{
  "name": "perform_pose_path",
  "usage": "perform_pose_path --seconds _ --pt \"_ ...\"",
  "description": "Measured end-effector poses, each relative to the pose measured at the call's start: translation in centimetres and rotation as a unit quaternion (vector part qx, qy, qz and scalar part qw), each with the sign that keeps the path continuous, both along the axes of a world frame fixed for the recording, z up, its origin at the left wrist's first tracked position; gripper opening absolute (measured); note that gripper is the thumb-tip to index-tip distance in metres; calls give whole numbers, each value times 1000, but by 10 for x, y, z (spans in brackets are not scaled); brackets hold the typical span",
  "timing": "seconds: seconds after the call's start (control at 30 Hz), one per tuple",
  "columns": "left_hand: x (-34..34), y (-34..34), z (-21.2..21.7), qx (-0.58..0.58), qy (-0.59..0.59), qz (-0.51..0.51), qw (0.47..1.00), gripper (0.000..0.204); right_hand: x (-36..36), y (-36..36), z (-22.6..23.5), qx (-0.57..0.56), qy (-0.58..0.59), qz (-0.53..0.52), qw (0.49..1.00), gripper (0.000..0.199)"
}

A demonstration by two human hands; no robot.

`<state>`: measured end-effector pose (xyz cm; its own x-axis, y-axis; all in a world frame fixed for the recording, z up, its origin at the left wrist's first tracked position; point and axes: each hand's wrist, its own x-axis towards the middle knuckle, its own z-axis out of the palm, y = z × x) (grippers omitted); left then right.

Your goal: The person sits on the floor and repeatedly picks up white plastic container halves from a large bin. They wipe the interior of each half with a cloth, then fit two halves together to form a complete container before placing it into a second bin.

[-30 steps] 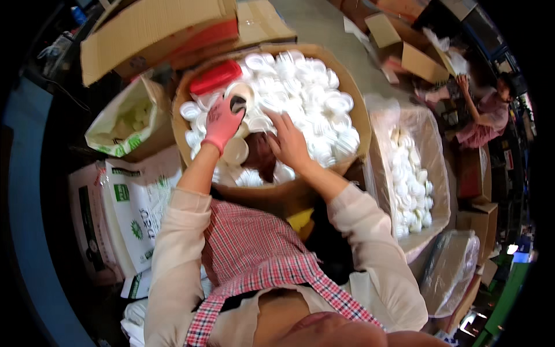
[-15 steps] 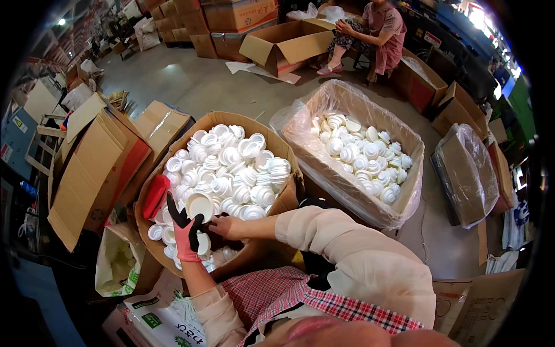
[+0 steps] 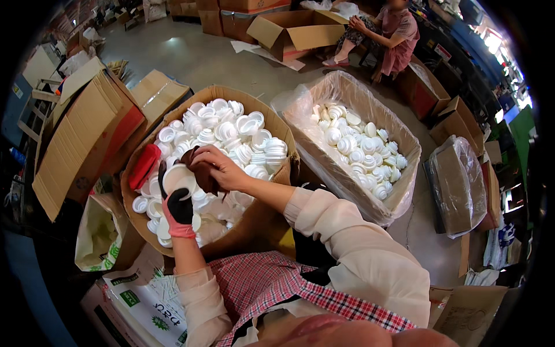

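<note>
In my left hand (image 3: 180,211), gloved in pink and black, is a round white plastic cup-shaped part (image 3: 177,179), its hollow side up. The gloved fingers and thumb curl around its rim. My bare right hand (image 3: 224,170) pinches a dark brown cloth (image 3: 202,171) beside the cup's right edge; whether cloth and cup touch is hard to tell. Both hands are above a large cardboard box (image 3: 254,226) heaped with ribbed white plastic parts (image 3: 228,128). A red, soft-looking item (image 3: 143,166) lies at that box's left inner side.
To the right stands a plastic-lined carton (image 3: 315,153) of similar cream-white parts (image 3: 361,147). Cardboard boxes (image 3: 78,153) and an open white-green bag (image 3: 95,231) flank my left. A seated person (image 3: 396,34) is at the back beside an open carton (image 3: 315,36).
My right hand has risen from low beside the left hand to the cup's far right side, bringing the brown cloth into clear view. The left hand still holds the cup, slightly lower and farther left.
</note>
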<state>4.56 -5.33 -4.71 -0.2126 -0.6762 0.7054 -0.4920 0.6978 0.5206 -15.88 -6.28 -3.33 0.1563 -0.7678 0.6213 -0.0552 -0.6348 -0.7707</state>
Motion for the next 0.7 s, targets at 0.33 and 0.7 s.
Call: perform_pose_path --seconds 0.33,0.7 --pt "-58 -2 12 426 633 -196 617 61 25 45 -3 0 64 9 998 35" --pt "-77 4 -49 191 41 -64 979 56 1 23 15 89 28 -124 988 15"
